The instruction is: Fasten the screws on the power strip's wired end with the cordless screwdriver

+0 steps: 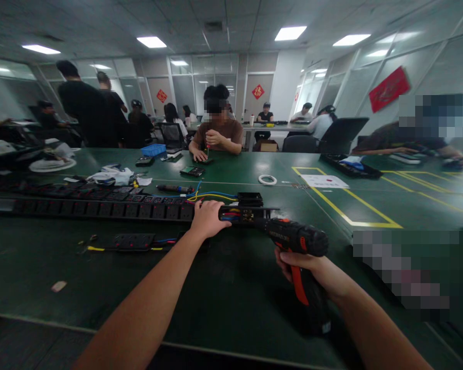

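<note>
Flat ceiling lights [290, 33] brighten a busy workroom, and your bench [224, 303] has a smooth, dark green top with a dull sheen. Reaching from its left edge to about the middle, a long black power strip [119, 209] lies roughly along the near edge, though well back from it. Your left hand [209, 218] is half curled over the strip, with its fingers across the top and its thumb toward the open end, where red and blue wires [230, 214] show. Your right hand [307, 262] is wrapped round the handle of a cordless drill [299, 239], its nose aimed left at that end. Whether the bit touches anything is too small to tell.

With the drill this close, it seems best to hold the strip flat, keep the bit in line, squeeze the trigger gently, and keep your left thumb and the wires clear of the tip.

Hard, square socket faces fill the strip's narrow, straight-sided frame. The drill is chunky and rounded, matt black with orange panels. Thin blue and yellow cables [212, 195] bend loosely behind the strip; nearer the near edge lies a short, blocky socket piece [134, 241]. Toward the far edge sits a smooth white ring [267, 180].
</note>
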